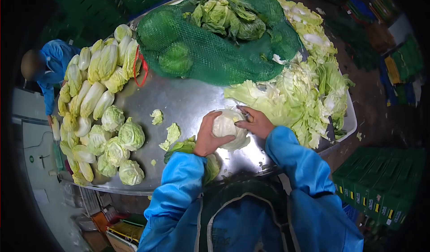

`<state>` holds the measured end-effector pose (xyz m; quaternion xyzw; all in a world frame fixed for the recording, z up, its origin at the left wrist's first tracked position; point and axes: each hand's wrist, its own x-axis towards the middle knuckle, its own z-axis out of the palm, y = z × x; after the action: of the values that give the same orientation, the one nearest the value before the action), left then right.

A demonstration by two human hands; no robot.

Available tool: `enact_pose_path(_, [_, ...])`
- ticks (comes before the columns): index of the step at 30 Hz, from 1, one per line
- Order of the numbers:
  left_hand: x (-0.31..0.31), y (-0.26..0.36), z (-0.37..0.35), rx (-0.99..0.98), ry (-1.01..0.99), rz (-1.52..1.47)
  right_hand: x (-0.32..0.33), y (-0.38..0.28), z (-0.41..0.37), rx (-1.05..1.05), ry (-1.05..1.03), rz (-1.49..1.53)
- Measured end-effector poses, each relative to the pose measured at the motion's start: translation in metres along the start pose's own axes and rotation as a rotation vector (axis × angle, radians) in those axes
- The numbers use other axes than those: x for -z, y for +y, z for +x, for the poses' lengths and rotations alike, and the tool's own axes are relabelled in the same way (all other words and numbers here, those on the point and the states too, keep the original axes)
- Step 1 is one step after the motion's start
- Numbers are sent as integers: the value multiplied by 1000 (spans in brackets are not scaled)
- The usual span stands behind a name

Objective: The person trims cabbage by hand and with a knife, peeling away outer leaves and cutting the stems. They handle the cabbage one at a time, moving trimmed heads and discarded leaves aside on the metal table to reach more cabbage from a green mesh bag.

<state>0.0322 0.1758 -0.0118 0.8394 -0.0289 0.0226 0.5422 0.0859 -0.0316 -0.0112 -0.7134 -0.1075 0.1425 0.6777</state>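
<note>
Just below the green net bag (pixel 268 59), the left hand (pixel 209 137) wraps round a pale cabbage (pixel 227 125) on the surface (pixel 179 99) and the right hand (pixel 256 123) holds a small knife (pixel 245 115) to it; I think much is done, with clean cabbages (pixel 131 135) left of the bag, but more wait inside.

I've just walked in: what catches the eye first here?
A green mesh sack of cabbages lies at the top of the steel table. At centre, the left hand grips a pale trimmed cabbage and the right hand rests on it, with trimmed heads piled left and loose leaves right.
</note>
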Motion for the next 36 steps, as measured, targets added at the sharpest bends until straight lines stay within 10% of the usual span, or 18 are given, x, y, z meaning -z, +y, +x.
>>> enact_pose_path(3, [14, -14, 13, -10, -132, -96, 3, 1, 17, -118, -190, 36])
enact_pose_path(9, [28, -2, 36, -42, -420, -103, 15, 39, 34, -101, 135, -272])
enact_pose_path(13, [34, -14, 36, -2, -441, -138, 38, 47, 43, -629, 285, -52])
enact_pose_path(16, [39, -12, 30, 323, -324, -519, 37, 63, 33, 241, 494, -514])
enact_pose_path(17, [39, -14, 30, 324, -323, -520, 33, 45, 24, 241, 492, -514])
enact_pose_path(23, [29, -27, 46, 332, -201, -466, -13, -31, -7, -457, -31, 173])
enact_pose_path(28, [19, -42, 37, 759, -165, -993, -11, -32, 10, -334, -40, 74])
enact_pose_path(36, [-3, 24, 4, 851, -115, -1382, 14, -74, -4, -335, -95, 37])
